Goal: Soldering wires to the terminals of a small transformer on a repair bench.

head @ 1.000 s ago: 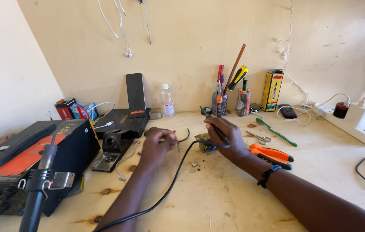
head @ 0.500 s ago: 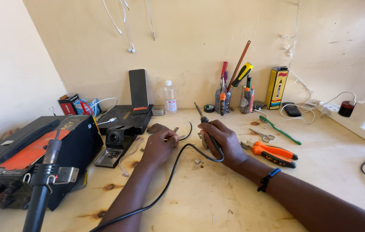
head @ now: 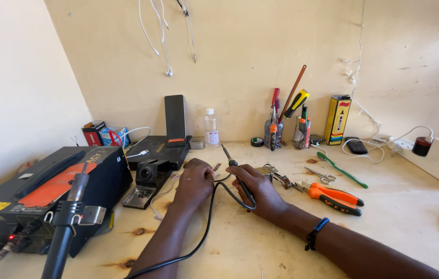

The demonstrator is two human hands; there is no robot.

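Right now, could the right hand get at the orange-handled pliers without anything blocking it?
Probably yes, once it frees itself. The right hand is shut on the soldering iron, so it is occupied. The orange-handled pliers lie just to its right on bare wooden bench, with nothing between them.

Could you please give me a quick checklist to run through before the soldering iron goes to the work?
1. Iron held firmly: the right hand is closed around the soldering iron, tip up and away from the fingers: ok.
2. Workpiece steadied: the left hand rests on the bench, closed over something small; what it holds: cannot tell.
3. Cord free: the black cord loops between both forearms and could snag: not ok.
4. Nearby tools clear of the tip: the orange pliers and scissors lie to the right, apart from it: ok.
5. Tip hot: cannot tell.
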